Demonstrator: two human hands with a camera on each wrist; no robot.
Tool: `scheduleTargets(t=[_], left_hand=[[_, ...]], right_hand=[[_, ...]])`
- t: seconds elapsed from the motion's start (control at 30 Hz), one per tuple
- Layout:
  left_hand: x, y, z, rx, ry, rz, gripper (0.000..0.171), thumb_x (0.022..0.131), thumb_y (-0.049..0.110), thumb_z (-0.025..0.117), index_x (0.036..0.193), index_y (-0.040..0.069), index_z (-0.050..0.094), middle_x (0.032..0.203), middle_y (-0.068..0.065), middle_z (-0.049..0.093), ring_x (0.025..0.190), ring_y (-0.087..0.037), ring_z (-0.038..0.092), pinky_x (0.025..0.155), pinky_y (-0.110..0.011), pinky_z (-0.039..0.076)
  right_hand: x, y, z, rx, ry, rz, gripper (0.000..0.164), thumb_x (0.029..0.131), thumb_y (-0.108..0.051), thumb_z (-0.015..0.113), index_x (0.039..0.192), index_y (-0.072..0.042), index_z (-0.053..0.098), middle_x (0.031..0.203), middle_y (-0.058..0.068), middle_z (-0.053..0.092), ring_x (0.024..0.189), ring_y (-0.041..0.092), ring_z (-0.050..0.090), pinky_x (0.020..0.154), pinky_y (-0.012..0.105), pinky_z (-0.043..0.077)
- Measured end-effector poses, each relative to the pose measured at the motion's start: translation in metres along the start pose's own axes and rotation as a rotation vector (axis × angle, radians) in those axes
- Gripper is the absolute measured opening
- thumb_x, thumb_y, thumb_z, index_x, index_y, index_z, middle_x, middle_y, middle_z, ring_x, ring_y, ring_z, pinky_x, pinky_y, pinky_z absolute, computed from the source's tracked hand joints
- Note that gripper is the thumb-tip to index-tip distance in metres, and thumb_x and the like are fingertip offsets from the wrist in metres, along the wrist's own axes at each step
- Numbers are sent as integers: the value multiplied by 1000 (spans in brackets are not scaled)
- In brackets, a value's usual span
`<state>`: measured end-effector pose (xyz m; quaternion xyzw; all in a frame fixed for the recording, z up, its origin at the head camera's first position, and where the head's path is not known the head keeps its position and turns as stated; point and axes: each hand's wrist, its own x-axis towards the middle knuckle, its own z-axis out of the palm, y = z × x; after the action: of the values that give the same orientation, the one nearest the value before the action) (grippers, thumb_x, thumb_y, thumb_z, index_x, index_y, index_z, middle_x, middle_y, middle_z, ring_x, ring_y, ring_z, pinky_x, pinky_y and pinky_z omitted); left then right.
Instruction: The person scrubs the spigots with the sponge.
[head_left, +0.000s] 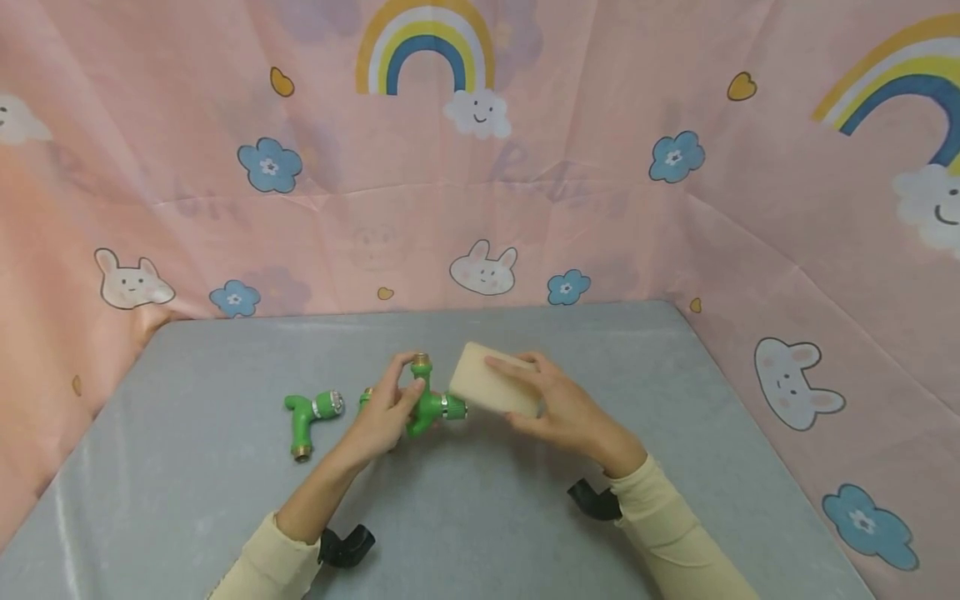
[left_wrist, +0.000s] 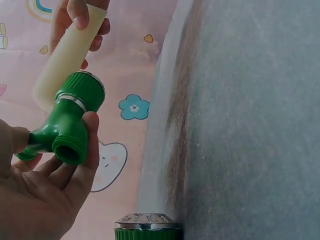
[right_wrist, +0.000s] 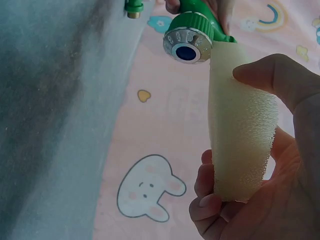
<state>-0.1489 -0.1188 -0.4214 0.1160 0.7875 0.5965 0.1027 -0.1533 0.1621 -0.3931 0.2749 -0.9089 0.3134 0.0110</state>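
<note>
My left hand (head_left: 381,423) holds a green tap (head_left: 427,407), thumb and fingers about its body. The tap has a brass threaded end pointing away and a ribbed knob turned toward the right. In the right wrist view the knob's silver face (right_wrist: 186,46) shows a dark blue centre. A cream sponge block (head_left: 486,382) is gripped in my right hand (head_left: 573,412), thumb on one broad side and fingers on the other. The sponge's end comes close to the knob, and overlaps the tap in the left wrist view.
Another green tap (head_left: 302,425) lies on the grey tabletop (head_left: 465,517) to the left. Partly hidden behind my left hand is a further green piece (head_left: 365,397). Black curved pieces (head_left: 348,547) show beside both wrists. A pink patterned curtain (head_left: 585,225) borders the table.
</note>
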Motion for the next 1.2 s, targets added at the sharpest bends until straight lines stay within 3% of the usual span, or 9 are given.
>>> scheduleTargets(t=[0.2,0.37,0.5,0.63,0.87,1.07,1.2], left_hand=[[0,-2,0,-54,-117,22,53,110,18,42,156,19,16,123,-29,68,101,-46,71,80,-31,57],[-1,-2,1,-114,-196,41,72,104,9,54,157,21,7,129,-32,64,112,-48,66,88,-34,58],[-2,-1,1,-109,-203,52,79,100,4,59,158,20,7,134,-32,61,118,-41,66,93,-41,58],[-2,0,0,-86,-170,53,80,100,2,59,160,17,9,133,-33,61,116,-44,67,98,-50,56],[-2,0,-2,-56,-124,17,86,100,3,58,164,15,1,128,-31,66,109,-48,68,95,-45,56],[0,-2,-1,-51,-182,20,79,102,4,55,163,6,3,131,-28,65,113,-45,67,97,-39,56],[0,-2,4,-32,-240,63,65,102,3,52,159,-2,20,133,-27,64,105,-45,67,92,-41,55]], right_hand=[[2,-4,5,-3,41,-57,72,84,-20,77,150,-26,49,132,18,53,98,25,58,76,32,52],[2,-9,10,17,17,-73,72,87,-21,76,152,-29,47,135,17,51,100,24,57,77,30,51],[1,-8,9,18,-8,-55,72,88,-18,75,152,-30,46,137,16,50,100,24,57,75,29,51],[-1,-4,3,9,-39,-31,71,88,-16,74,152,-29,47,138,16,49,101,25,57,75,30,52],[-3,2,-8,38,-27,-10,72,86,-15,74,151,-30,48,139,14,49,105,26,57,82,35,52],[3,-6,3,28,76,-126,76,82,-11,77,151,-29,48,137,15,51,108,27,57,83,35,54],[6,-11,17,-21,110,-201,75,82,-9,79,149,-28,51,134,16,51,113,28,56,85,37,56]])
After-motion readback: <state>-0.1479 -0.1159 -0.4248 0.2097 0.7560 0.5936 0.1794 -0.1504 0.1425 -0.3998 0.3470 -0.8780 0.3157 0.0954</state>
